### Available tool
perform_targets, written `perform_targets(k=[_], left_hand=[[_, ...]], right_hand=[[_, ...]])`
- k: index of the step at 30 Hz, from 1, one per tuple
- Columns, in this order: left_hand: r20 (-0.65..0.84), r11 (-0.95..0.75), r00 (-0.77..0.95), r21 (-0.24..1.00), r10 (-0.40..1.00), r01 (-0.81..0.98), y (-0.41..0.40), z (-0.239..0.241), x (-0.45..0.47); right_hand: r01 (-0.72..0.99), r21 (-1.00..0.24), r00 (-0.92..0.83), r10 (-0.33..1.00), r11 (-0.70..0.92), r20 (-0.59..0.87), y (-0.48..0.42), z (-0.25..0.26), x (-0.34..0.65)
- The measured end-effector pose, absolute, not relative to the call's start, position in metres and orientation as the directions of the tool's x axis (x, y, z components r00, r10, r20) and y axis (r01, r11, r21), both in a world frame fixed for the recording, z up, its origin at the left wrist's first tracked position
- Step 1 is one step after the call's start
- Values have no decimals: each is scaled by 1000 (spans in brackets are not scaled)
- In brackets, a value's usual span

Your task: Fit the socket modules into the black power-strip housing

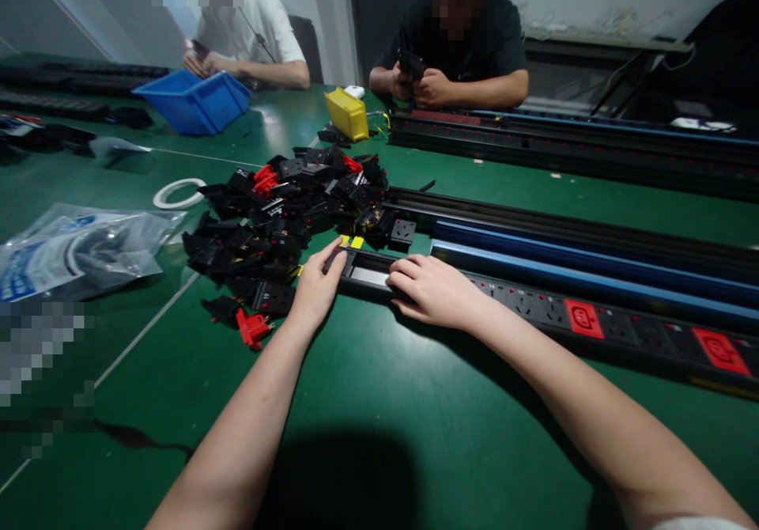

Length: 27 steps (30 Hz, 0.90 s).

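A long black power strip (525, 302) with black sockets and red sockets lies across the table in front of me. My left hand (320, 281) grips its left end, thumb over a black socket module there. Curled over the strip's edges, my right hand (436, 289) holds it a little farther right; its fingertips are partly hidden. Between my hands an open channel (371, 275) shows a pale inside with no socket in it. One loose black socket module (403, 233) sits just behind the strip. Beside my left hand is a heap of black socket modules (290, 206), with some red ones.
Blue-edged rails (534, 265) lie behind the strip. A white tape ring (178, 194) and a clear plastic bag (88, 249) are at left. Farther back stand a blue bin (195, 107) and a yellow bin (347, 115). Two people sit across the green table (368, 403).
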<state>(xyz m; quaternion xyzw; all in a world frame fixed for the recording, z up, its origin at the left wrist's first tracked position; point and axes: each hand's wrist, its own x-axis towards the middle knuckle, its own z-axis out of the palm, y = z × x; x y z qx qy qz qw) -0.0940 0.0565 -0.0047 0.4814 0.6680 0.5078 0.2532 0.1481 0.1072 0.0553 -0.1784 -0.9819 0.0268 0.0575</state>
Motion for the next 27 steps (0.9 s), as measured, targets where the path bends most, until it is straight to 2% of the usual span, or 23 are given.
perform_targets(k=[8,16,20,24,27], left_hand=[[122,49,-408,922,905,383,54,-2,-92],[91,94,-398,901,913,423,52,3,-92],[90,102,-407,899,909,427,52,2,-91],[94,101,-405,896,910,433,52,3,-91],[90,100,-403,899,911,426,51,4,-90]], right_hand=[[333,-130,-927,350,934,135,107,56,148],[380,-186,-883,415,906,218,106,53,150],[430,-178,-867,460,885,190,105,55,150],[564,-218,-797,594,797,109,103,58,149],[648,-203,-744,667,734,37,102,59,148]])
